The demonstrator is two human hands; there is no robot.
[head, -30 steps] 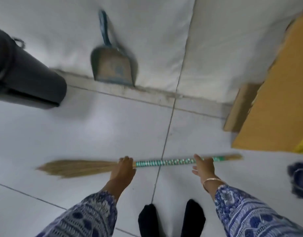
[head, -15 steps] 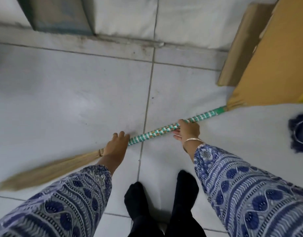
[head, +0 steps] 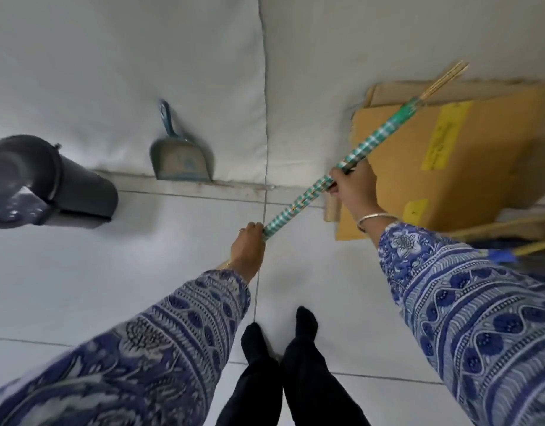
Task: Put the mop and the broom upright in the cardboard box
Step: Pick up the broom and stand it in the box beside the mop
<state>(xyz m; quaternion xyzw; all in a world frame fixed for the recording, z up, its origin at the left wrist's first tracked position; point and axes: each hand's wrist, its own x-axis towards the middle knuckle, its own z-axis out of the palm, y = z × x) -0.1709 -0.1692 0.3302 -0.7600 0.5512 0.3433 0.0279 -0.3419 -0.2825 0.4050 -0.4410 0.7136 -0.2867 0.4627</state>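
Note:
The broom (head: pixel 295 207) has a handle wrapped in green and white. I hold it off the floor, slanting up to the right. My left hand (head: pixel 248 250) grips its lower part and my right hand (head: pixel 354 186) grips it higher up. The thin top end of the handle points over the brown cardboard box (head: pixel 467 167), which stands against the wall at the right. My left sleeve hides the bristles. At the right edge, beside the box, lie pale sticks with a blue fitting (head: pixel 507 257), probably the mop. Its head is out of view.
A blue-grey dustpan (head: pixel 180 158) leans on the white wall. A black bin (head: pixel 74 186) stands at the left. My feet in black socks (head: pixel 277 342) are on the white tiled floor. A loose cardboard flap (head: pixel 331 210) sticks out at the box's bottom left corner.
The broom was lying on the floor and both hands closed on its handle. It is now lifted, with the handle end swung up to the right toward the box. The bristles are no longer in sight.

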